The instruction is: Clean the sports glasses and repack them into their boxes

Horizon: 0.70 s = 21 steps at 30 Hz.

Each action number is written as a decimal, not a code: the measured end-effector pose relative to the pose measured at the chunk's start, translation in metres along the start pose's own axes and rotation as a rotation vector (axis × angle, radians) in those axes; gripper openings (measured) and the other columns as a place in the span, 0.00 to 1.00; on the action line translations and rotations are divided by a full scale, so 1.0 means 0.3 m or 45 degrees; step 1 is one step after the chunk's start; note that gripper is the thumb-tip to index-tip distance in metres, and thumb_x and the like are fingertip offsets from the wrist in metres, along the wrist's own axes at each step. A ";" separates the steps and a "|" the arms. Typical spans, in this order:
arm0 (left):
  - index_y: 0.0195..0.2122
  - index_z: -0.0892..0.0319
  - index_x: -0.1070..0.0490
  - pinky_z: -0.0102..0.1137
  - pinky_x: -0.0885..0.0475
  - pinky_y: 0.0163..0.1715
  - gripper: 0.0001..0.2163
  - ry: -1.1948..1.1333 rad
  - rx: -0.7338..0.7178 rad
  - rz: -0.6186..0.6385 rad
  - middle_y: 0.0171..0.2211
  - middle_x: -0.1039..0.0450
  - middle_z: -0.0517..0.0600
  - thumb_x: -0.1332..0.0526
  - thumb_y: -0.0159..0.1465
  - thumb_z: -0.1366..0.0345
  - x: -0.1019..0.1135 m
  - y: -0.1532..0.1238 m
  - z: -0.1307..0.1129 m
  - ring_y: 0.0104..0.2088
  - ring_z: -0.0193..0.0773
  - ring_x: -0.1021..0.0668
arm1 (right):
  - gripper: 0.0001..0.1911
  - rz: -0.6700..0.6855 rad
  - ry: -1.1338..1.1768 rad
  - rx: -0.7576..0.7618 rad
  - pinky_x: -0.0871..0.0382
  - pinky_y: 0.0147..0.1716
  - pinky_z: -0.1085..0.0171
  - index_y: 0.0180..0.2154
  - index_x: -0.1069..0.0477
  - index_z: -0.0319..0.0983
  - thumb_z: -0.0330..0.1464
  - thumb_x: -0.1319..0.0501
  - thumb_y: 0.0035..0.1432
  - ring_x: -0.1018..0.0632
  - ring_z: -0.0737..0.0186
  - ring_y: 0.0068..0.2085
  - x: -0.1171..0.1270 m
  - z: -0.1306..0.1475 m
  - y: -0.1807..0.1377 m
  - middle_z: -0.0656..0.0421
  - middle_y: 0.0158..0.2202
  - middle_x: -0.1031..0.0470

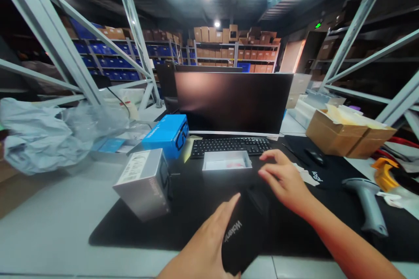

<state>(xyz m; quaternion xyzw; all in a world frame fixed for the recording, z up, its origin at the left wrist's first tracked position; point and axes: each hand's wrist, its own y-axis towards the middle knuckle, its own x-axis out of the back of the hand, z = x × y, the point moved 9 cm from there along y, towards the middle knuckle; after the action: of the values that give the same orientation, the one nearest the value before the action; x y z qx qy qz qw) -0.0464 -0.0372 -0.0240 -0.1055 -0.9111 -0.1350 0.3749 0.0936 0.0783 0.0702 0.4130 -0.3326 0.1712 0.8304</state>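
Note:
In the head view, my left hand [209,239] grips a flat black pouch [242,244] with white lettering along one side, near the front edge of the desk mat. A dark flap seems to stick up at the pouch's far end, though it blends into the mat. My right hand [286,181] hovers to the upper right of the pouch, fingers bent and apart, nothing between them. Beyond both hands lies an open white box tray [225,161] with something pale and reddish inside.
A silver-grey box [147,185] and a blue box [166,135] stand at left. Behind are a keyboard [229,146] and a monitor [234,102]. To the right lie a mouse [314,157], a barcode scanner [368,205], a tape dispenser [389,174] and cardboard boxes [337,133].

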 end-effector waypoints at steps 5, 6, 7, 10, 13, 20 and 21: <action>0.72 0.42 0.60 0.49 0.29 0.58 0.58 0.277 -0.059 0.062 0.67 0.41 0.55 0.29 0.42 0.70 0.033 0.007 -0.022 0.61 0.57 0.29 | 0.22 0.435 0.421 -0.062 0.29 0.50 0.55 0.29 0.26 0.38 0.42 0.47 0.70 0.22 0.56 0.45 -0.154 -0.066 0.011 0.52 0.41 0.23; 0.72 0.42 0.59 0.49 0.28 0.57 0.58 0.326 -0.052 0.031 0.66 0.40 0.56 0.29 0.42 0.69 0.042 0.011 -0.021 0.60 0.58 0.29 | 0.21 0.459 0.540 -0.115 0.30 0.53 0.54 0.33 0.25 0.39 0.45 0.48 0.70 0.23 0.55 0.49 -0.156 -0.084 -0.011 0.51 0.47 0.23; 0.72 0.43 0.59 0.50 0.27 0.56 0.58 0.378 -0.045 -0.020 0.66 0.39 0.57 0.29 0.42 0.69 0.051 0.018 -0.022 0.59 0.59 0.28 | 0.21 0.442 0.660 -0.175 0.32 0.56 0.52 0.40 0.24 0.40 0.48 0.48 0.70 0.25 0.53 0.55 -0.148 -0.103 -0.038 0.50 0.55 0.26; 0.72 0.46 0.58 0.54 0.30 0.56 0.58 0.561 -0.097 -0.163 0.65 0.40 0.62 0.29 0.43 0.71 0.050 0.058 -0.045 0.60 0.63 0.30 | 0.41 0.456 0.918 -0.241 0.34 0.59 0.47 0.68 0.48 0.49 0.60 0.47 0.61 0.34 0.47 0.66 -0.145 -0.116 -0.140 0.47 0.71 0.47; 0.72 0.49 0.57 0.55 0.31 0.57 0.57 0.593 -0.299 -0.202 0.66 0.42 0.64 0.25 0.45 0.65 0.023 0.119 -0.078 0.60 0.63 0.30 | 0.50 0.385 0.607 -0.284 0.41 0.64 0.43 0.69 0.51 0.48 0.57 0.34 0.52 0.38 0.43 0.68 -0.146 -0.144 -0.219 0.47 0.70 0.45; 0.56 0.56 0.28 0.61 0.43 0.64 0.17 0.441 0.069 -0.644 0.68 0.46 0.61 0.39 0.67 0.57 0.242 0.249 0.234 0.68 0.61 0.41 | 0.42 -0.197 0.471 -0.569 0.31 0.59 0.47 0.67 0.45 0.46 0.51 0.35 0.56 0.29 0.39 0.62 0.077 -0.394 -0.293 0.49 0.65 0.35; 0.49 0.58 0.24 0.61 0.40 0.63 0.13 0.431 0.130 -0.673 0.68 0.44 0.61 0.39 0.67 0.61 0.265 0.258 0.285 0.68 0.61 0.39 | 0.42 -0.287 0.529 -0.636 0.28 0.56 0.48 0.67 0.45 0.46 0.51 0.36 0.56 0.27 0.39 0.60 0.118 -0.428 -0.308 0.49 0.64 0.34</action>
<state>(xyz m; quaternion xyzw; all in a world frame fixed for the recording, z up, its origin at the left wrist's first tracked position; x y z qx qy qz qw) -0.1351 0.0707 -0.0130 0.1779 -0.8373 -0.1977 0.4777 0.2233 0.1258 -0.0143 0.1874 -0.1403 0.0721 0.9695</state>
